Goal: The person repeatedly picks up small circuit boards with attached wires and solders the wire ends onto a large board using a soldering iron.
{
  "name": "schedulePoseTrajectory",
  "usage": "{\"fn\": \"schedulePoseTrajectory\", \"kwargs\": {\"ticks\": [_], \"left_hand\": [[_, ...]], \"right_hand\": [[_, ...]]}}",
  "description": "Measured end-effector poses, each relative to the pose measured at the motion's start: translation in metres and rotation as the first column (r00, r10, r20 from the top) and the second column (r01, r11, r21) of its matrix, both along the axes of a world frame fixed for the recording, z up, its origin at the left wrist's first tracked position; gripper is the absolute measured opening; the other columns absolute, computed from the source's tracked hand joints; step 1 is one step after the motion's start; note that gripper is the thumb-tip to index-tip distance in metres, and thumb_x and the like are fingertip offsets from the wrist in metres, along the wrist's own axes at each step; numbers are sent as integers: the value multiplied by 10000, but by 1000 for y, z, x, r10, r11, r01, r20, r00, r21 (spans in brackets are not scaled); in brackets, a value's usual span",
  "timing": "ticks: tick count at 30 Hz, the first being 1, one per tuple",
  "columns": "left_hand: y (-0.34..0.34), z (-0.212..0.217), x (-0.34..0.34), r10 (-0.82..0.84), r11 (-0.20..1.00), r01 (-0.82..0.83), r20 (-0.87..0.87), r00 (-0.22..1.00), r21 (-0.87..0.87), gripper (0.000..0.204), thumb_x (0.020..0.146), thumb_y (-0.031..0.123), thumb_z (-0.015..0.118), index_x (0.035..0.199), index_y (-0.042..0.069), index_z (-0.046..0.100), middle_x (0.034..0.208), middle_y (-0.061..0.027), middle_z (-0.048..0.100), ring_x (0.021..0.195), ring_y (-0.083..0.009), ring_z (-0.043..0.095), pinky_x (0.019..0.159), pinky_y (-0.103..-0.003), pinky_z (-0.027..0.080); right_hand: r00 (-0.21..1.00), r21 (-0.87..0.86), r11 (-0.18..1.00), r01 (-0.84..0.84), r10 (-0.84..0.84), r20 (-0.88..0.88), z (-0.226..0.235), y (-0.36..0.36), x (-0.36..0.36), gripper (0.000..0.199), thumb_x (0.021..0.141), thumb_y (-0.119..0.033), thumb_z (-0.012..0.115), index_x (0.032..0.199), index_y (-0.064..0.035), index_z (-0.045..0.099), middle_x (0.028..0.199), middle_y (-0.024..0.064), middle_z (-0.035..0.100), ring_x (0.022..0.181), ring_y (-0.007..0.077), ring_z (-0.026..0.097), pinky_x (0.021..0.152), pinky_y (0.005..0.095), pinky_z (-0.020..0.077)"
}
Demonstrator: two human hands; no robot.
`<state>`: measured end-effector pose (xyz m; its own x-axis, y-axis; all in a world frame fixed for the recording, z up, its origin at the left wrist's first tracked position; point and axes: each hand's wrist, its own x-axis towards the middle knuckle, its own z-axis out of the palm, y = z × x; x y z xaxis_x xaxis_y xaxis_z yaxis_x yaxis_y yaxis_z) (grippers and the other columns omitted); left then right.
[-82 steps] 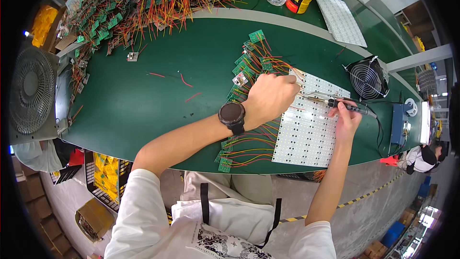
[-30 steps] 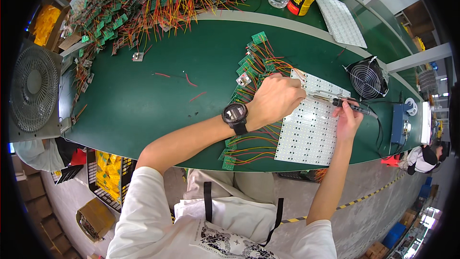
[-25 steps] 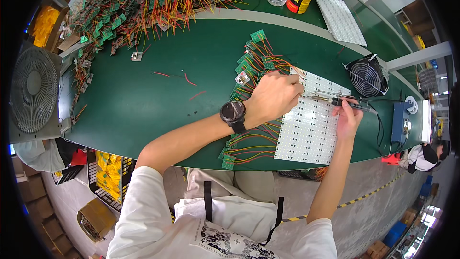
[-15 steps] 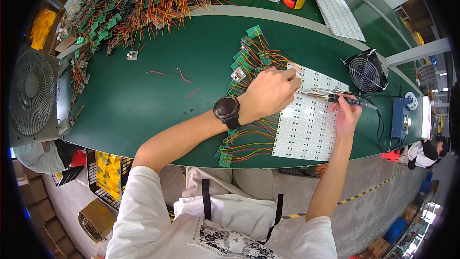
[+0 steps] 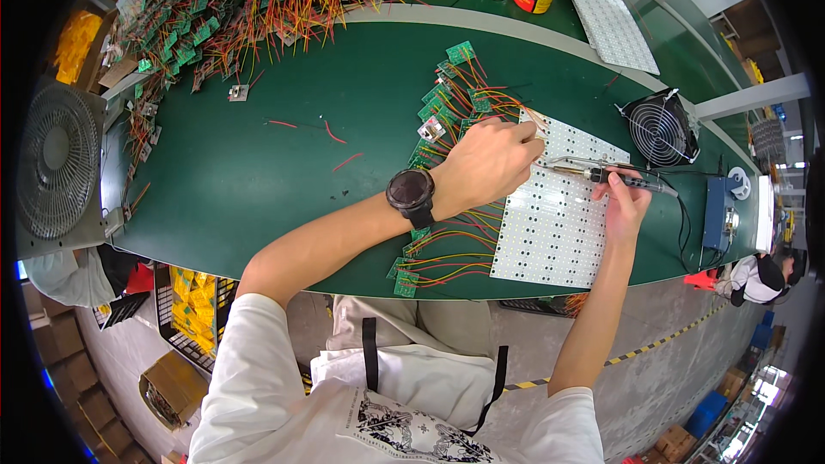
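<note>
Barely anything has shifted since half a second back: both hands are sitting in pretty much the same spots over the white rectangular LED panel dotted with rows of tiny components (image 5: pixel 559 215), and the whole scene has just slid a touch in the view.

The left hand (image 5: pixel 485 163), with a black round wristwatch (image 5: pixel 412 193) on the wrist, is resting curled on the far left corner of that panel. Its fingers are bunching up tight with the fingertips (image 5: pixel 534 139) pressing down at the panel's far edge, seemingly pinching a thin wire there, but it's too small to tell for sure. The right hand (image 5: pixel 623 206) is gripping the slim black-handled soldering iron (image 5: pixel 601 174) like a pen, fingers wrapping closed around the handle, and the metal tip is pointing left, ending just beside the left fingertips over the panel's far edge.

Left of the panel, a fan of small green circuit boards with orange and red wires (image 5: pixel 447 112) is lying on the dark green table (image 5: pixel 258 189), partly under the left forearm. A small black square fan (image 5: pixel 657 127) is standing just beyond the right hand, and a blue soldering station box (image 5: pixel 718 210) is sitting to the right of it. A big heap of more wired green boards (image 5: pixel 258 0) is piling up along the far left.
</note>
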<state>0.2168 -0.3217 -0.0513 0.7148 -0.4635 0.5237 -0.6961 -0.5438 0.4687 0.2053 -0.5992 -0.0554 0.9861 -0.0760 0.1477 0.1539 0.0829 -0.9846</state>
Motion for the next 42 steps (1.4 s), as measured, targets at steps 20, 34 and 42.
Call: {"fn": "schedulePoseTrajectory", "kwargs": {"ticks": [20,34,42], "left_hand": [[-2,-4,0,12,1000,-12,2,1000,12,77,790,86,629,832,24,615,814,-102,575,702,-295,604,681,-405,493],[2,2,-3,44,998,-46,25,999,51,104,760,115,638,815,46,582,821,-102,565,744,-305,612,706,-425,498],[41,56,-30,-35,999,36,111,993,-8,231,799,149,687,984,41,599,981,-100,577,906,-304,593,796,-425,486]], "right_hand": [[1000,-27,1000,-8,8,8,-3,-3,0,204,851,-77,666,971,85,628,706,135,650,530,201,610,524,295,483],[997,38,997,70,-71,34,-6,0,5,186,855,-79,670,956,72,627,720,125,640,529,183,584,502,283,457],[999,63,997,42,-43,12,-10,-9,1,178,874,-99,660,971,45,622,684,89,616,516,155,560,483,258,421]]}}
